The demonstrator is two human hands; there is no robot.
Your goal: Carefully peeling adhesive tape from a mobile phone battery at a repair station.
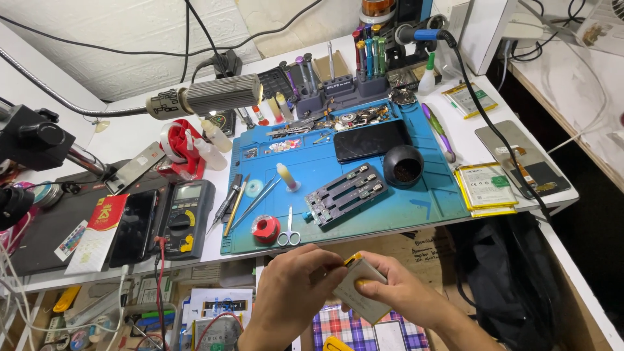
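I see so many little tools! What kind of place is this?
Most likely a phone repair bench. A blue work mat holds a dark phone, a rack of screwdrivers stands behind it, and a multimeter lies nearby.

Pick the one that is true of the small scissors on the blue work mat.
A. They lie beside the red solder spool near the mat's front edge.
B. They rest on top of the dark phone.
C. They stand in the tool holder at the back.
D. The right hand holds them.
A: the scissors lie flat by the red solder spool at the front of the blue mat, while both hands hold a flat battery pack.
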